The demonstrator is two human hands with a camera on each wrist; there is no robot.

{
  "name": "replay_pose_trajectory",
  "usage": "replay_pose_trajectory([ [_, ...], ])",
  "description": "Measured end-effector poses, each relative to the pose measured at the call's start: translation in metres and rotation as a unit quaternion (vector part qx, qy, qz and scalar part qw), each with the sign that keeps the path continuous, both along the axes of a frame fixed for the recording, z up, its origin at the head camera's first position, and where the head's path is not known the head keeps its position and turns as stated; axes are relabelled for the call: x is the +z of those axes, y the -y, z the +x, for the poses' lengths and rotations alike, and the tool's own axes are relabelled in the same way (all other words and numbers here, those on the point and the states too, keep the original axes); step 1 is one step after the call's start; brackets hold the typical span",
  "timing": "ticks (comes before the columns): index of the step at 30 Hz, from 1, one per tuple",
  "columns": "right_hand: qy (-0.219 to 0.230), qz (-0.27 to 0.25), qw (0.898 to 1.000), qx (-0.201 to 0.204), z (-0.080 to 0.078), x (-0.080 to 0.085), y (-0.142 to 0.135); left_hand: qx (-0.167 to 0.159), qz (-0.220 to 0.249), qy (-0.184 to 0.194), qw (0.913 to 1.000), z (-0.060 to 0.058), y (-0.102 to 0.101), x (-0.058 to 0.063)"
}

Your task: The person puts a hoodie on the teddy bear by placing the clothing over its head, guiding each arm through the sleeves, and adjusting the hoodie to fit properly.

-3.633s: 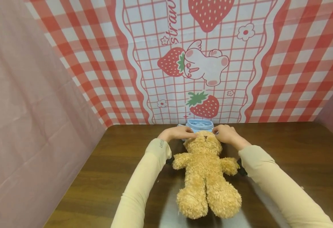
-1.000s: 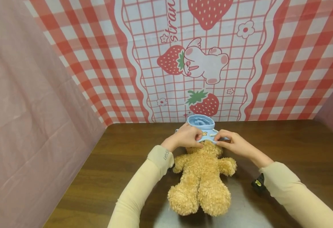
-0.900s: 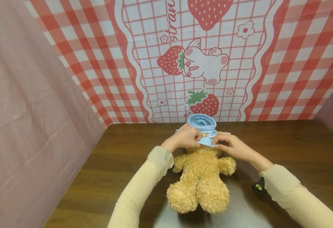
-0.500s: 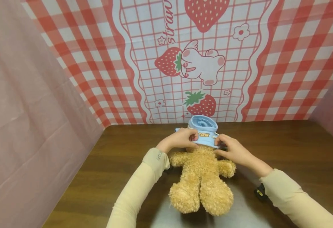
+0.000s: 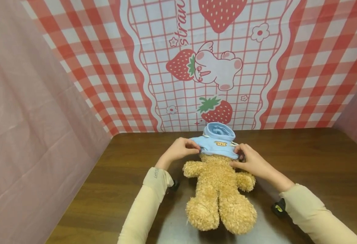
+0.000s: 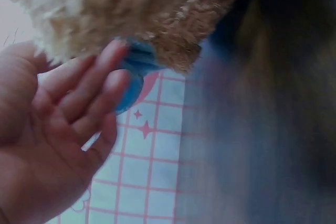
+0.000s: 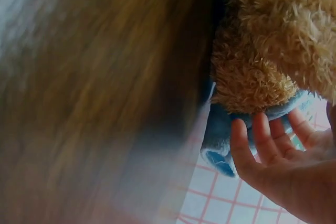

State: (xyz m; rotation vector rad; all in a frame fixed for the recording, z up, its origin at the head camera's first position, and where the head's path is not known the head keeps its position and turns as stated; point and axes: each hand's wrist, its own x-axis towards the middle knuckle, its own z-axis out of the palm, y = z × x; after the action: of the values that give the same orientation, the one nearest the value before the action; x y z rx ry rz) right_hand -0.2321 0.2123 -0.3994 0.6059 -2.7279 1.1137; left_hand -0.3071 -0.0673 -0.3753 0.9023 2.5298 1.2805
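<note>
A golden plush teddy bear (image 5: 216, 183) lies on its back, feet toward me. Its head is mostly covered by a small light blue sweatshirt (image 5: 210, 145) with a yellow animal patch, pale drawstrings and a wide round collar standing open at the far end. At the hem's left side, my left hand (image 5: 178, 150) pinches the cloth between thumb and fingers. My right hand (image 5: 255, 162) grips the hem on the right, fingers curled at the edge, thumb near the bear. The left wrist view shows fingers (image 6: 92, 90) by blue cloth under the fur; the thumb tip is hidden there.
The brown wooden table (image 5: 120, 189) meets a red-and-white checked strawberry cloth (image 5: 215, 71) at its far edge, close behind the collar. A pink curtain (image 5: 38, 118) hangs on the left. Black wrist cameras (image 5: 278, 207) sit under both sleeves.
The sweatshirt has come down over the bear's face, which showed earlier. My left hand has shifted from the front hem out to its left side; the right has moved slightly outward.
</note>
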Motion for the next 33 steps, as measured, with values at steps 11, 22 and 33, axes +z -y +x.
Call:
replay_pose_trajectory([
  [11, 0.142, -0.085, 0.986, 0.008, 0.005, -0.001, 0.005, -0.012, 0.03, 0.023, 0.9992, 0.0, -0.012, -0.023],
  [22, 0.266, -0.137, 0.954, 0.005, 0.001, -0.005, 0.006, -0.103, 0.112, 0.102, 0.9831, -0.003, -0.017, -0.039],
  [33, 0.27, -0.154, 0.95, -0.032, -0.001, -0.007, 0.014, -0.022, 0.156, 0.087, 0.9836, 0.005, -0.029, -0.042],
])
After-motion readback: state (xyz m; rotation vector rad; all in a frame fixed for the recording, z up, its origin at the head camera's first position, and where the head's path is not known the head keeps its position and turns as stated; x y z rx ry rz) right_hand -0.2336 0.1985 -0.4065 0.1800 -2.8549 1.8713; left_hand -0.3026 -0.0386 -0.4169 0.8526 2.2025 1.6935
